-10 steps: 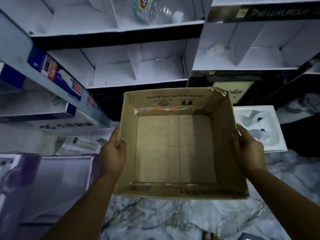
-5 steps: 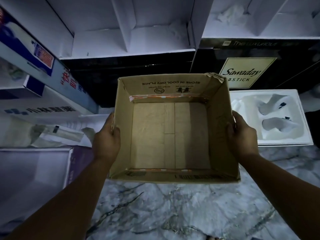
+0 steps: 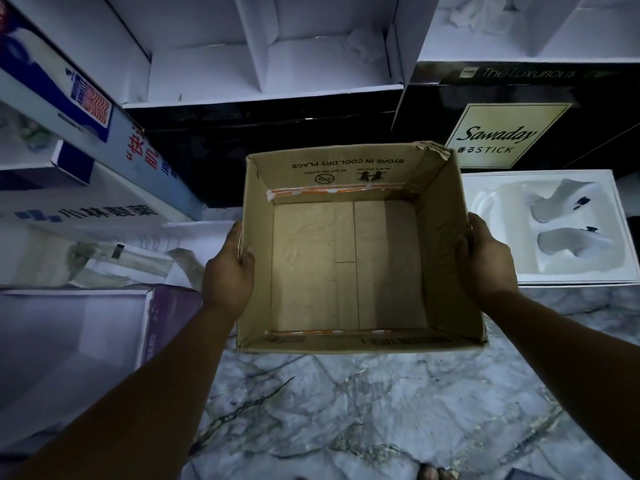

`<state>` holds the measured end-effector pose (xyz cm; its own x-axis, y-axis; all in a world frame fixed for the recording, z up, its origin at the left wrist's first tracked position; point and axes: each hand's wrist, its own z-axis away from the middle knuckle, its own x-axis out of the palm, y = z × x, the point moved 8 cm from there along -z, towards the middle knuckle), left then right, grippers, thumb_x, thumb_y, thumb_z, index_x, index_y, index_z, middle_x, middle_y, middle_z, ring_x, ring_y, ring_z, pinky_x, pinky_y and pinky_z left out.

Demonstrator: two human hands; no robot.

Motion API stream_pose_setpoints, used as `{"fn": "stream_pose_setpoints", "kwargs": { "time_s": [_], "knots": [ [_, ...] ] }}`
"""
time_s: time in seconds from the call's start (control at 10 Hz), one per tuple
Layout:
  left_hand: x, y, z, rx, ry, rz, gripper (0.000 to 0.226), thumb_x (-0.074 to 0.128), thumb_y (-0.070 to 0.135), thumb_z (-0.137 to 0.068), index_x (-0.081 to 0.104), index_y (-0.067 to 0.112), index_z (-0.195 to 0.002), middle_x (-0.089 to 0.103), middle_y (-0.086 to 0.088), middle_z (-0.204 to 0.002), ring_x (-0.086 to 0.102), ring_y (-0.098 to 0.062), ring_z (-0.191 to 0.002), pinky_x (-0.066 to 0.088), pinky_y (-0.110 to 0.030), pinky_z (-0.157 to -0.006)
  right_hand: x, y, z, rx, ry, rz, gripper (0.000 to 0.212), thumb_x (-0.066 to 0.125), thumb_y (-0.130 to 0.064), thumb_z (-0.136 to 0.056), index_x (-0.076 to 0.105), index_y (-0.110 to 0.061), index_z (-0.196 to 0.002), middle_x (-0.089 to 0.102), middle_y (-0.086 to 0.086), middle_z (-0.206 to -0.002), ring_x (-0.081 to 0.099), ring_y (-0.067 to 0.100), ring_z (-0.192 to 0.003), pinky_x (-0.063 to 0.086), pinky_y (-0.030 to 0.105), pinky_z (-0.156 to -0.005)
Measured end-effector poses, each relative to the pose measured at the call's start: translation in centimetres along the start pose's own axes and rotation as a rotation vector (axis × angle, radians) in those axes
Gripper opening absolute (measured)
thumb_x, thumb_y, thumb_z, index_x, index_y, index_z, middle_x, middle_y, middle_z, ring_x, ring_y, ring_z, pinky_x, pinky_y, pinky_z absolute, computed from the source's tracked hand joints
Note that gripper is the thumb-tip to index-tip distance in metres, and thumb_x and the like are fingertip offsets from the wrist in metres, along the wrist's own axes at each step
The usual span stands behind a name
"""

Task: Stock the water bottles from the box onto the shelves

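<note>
You've got the cardboard box (image 3: 349, 265) up in both hands, open side toward you; inside it there is only the bare brown floor with its flap seams and a strip of orange tape along the far and near bottom edges; not one water bottle shows in it. Your left hand (image 3: 227, 275) grips the left wall, thumb hooked over the rim and inside, fingers out of sight behind the wall; your right hand (image 3: 485, 259) clamps the right wall the same way, thumb over the rim, fingers wrapped outside. The far right corner of the rim is torn and crumpled; the far wall reads "STORE IN COOL DRY PLACE" upside down.

Beyond the box, the white shelves (image 3: 263, 64) stand divided into compartments; the ones in view hold only a bit of crumpled white stuff at the back of two of them. A black carton (image 3: 491, 136) with a "Sawaday" label sits below the right shelf; just beside your right hand lies a white moulded tray (image 3: 554, 230) with two hollowed pockets. Blue-and-white boxes (image 3: 86, 140) lean in on your left; an open white box (image 3: 69, 341) sits beneath your left forearm. The marble floor (image 3: 346, 410) lies open beneath the box's near edge.
</note>
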<state>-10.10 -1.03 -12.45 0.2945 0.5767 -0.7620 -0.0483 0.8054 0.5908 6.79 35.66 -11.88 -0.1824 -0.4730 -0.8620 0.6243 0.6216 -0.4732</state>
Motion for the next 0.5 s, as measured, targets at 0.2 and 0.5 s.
{"fn": "stream_pose_setpoints", "kwargs": {
  "time_s": [0.2,0.5],
  "knots": [
    [-0.5,1.3,1.0,-0.009,-0.063,0.005,0.056,0.048,0.013,-0.098,0.03,0.017,-0.151,0.065,-0.02,-0.116,0.063,-0.036,-0.099,0.05,-0.037,-0.086,-1.0,-1.5,0.9,-0.017,-0.066,0.024,0.036,0.048,-0.006,-0.095,0.045,-0.004,-0.13,0.063,0.026,-0.106,0.059,0.047,-0.092,0.042,0.039,-0.072],
    [-5.1,8.7,4.2,0.053,-0.124,-0.025,0.05,0.05,0.02,-0.098,0.041,0.011,-0.146,0.053,-0.012,-0.14,0.05,-0.03,-0.127,0.043,-0.04,-0.102,-6.1,-6.7,3.3,-0.107,-0.135,0.041,0.041,0.055,-0.02,-0.094,0.048,-0.002,-0.13,0.057,0.02,-0.124,0.054,0.038,-0.111,0.048,0.043,-0.088]
  ]
}}
